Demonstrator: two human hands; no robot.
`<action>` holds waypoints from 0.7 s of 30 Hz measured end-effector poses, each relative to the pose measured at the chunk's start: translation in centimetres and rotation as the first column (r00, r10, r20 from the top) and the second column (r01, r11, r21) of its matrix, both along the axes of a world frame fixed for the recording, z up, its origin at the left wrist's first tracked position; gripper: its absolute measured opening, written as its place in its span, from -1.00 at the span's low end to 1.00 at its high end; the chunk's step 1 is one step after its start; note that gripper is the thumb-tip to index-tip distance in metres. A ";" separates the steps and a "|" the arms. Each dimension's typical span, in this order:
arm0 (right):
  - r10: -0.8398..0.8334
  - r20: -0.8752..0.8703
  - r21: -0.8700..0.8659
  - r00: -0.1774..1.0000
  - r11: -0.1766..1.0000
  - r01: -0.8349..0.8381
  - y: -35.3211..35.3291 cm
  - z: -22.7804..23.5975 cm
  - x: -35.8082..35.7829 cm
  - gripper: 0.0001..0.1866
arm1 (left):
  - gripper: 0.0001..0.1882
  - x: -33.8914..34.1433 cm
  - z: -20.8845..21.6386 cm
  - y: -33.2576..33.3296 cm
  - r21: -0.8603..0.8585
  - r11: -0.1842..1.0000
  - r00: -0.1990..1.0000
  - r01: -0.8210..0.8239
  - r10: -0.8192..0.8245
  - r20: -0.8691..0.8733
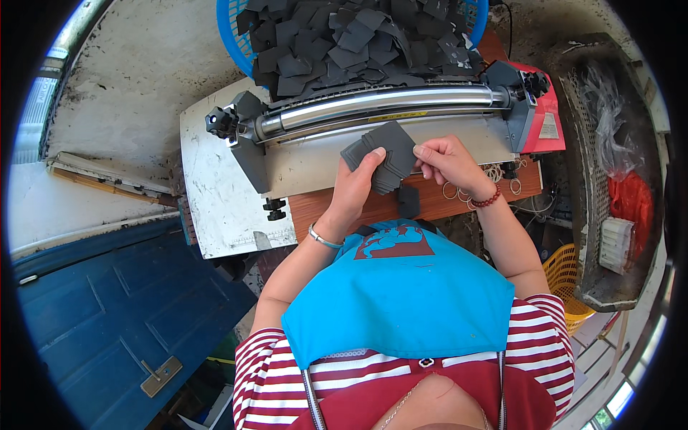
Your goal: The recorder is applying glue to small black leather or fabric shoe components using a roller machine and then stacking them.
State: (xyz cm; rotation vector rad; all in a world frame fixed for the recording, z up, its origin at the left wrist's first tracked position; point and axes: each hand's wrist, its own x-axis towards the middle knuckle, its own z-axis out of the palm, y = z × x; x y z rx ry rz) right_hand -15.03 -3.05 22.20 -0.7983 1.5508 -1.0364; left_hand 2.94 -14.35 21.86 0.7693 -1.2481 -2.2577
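Observation:
My left hand (356, 179) grips a fanned stack of thin black squares (393, 149), its thumb lying across the front. At the stack's right corner, my right hand (453, 163) has thumb and forefinger pinched together. What sits between those fingertips is too small to make out. Below the stack, a single black piece (408, 202) lies on the brown wooden tabletop (315, 208). Just beyond both hands runs a machine with a shiny metal roller (387, 104) and a pale feed plate (308, 161).
Behind the roller stands a blue basket (234, 36) heaped with black pieces. Black knobs (221, 122) and a red end housing (546, 107) flank the machine. Pale rubber bands (494, 172) lie near my right wrist. A yellow basket (562, 279) is lower right; a blue door (129, 308) lower left.

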 end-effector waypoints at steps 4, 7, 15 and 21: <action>-0.041 -0.016 0.022 0.999 0.999 0.042 0.3 -0.3 -0.9 -0.59 | -0.77 0.0 -0.3 -0.2 -0.023 0.997 0.997 -0.067 0.068 0.025; -0.035 -0.230 0.217 0.973 0.972 0.086 0.1 -0.1 -2.0 -0.59 | -0.74 0.3 -0.2 -0.5 -0.080 0.995 0.997 -0.058 0.062 0.043; -0.023 -0.194 0.012 0.981 1.000 0.026 -2.0 -0.2 0.1 -0.59 | -0.75 -0.5 -0.7 -0.8 -0.092 0.996 0.995 0.004 0.005 0.100; 0.018 -0.077 0.005 0.997 1.000 -0.017 -1.4 0.1 -0.4 -0.61 | -0.75 -0.6 -1.0 -0.8 -0.082 0.991 0.992 -0.103 0.108 0.061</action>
